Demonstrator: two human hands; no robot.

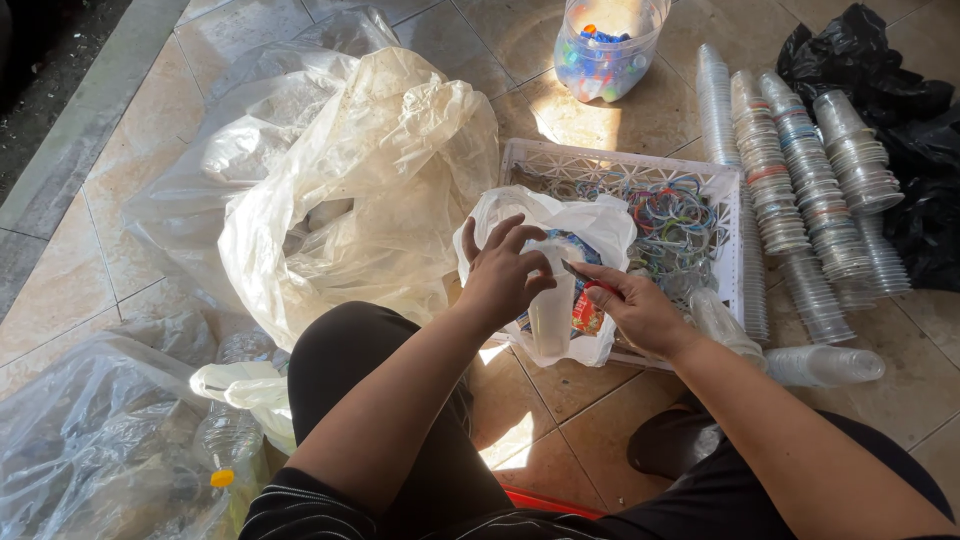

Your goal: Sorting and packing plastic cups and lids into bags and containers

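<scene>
My left hand (503,272) grips a clear plastic cup (552,312) held upright over a small white plastic bag (600,228) that lies on a white lattice basket (620,165). My right hand (633,306) pinches a small dark blade (576,270) with a red handle against the cup's upper side. Coloured label scraps show inside the white bag beside the cup. Part of the cup is hidden behind my left fingers.
The basket holds several coloured plastic rings (675,220). Stacks of clear cups (800,180) lie to the right, near black bags (900,100). A clear jar of coloured caps (605,50) stands at the back. Large translucent bags (350,190) and bottles (225,440) fill the left.
</scene>
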